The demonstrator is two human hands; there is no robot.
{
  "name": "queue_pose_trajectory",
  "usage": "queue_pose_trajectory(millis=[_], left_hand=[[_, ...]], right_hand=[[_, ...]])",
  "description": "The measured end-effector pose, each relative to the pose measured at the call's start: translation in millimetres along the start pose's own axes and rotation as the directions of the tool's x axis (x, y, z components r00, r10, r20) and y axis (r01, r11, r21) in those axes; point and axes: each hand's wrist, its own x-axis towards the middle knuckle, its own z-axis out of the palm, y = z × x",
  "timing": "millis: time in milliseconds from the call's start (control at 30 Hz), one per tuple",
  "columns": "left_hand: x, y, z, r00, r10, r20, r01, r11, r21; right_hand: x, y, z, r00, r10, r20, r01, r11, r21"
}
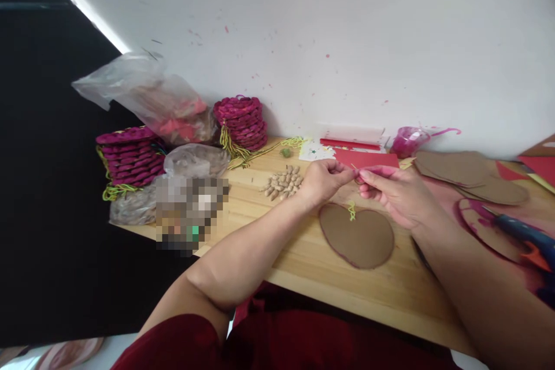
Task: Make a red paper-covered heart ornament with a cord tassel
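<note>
Above the cardboard heart (356, 238), left hand (323, 180) and right hand (392, 193) pinch a yellow thread (351, 211); seeds (282, 181) lie just left, glue gun (524, 237) right. Plastic bag (147, 95) holds pink scraps (184, 118).

A small craft workshop: a wooden bench (390, 295) set against a white wall (347, 40) flecked with pink paint, carrying 2 stacks of magenta woven discs (241, 121), brown card hearts (356, 240), red paper sheets (366, 158), yellow-green thread (351, 211), a pile of seeds (282, 181) and a glue gun (526, 237).
</note>
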Motion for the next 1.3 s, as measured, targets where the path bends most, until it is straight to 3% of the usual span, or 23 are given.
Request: queue_pose_trajectory(millis=[533,800,1133,1300], left_hand=[[-2,-1,1,0.996,-0.084,-0.012,0.084,0.996,-0.026],[-4,1,1,0.995,-0.096,0.015,0.096,0.994,-0.044],[-1,-10,4,0.996,-0.063,0.057,0.065,0.997,-0.040],[-1,-12,4,0.993,-0.041,0.108,0.045,0.998,-0.036]], right_hand=[[0,-1,-1,0.999,-0.041,0.006,0.042,0.993,-0.113],[3,1,-4,0.999,-0.034,0.015,0.034,0.998,-0.051],[0,0,1,0.986,-0.163,-0.032,0.161,0.986,-0.041],[-2,-2,4,0.990,-0.139,-0.037,0.140,0.990,0.003]])
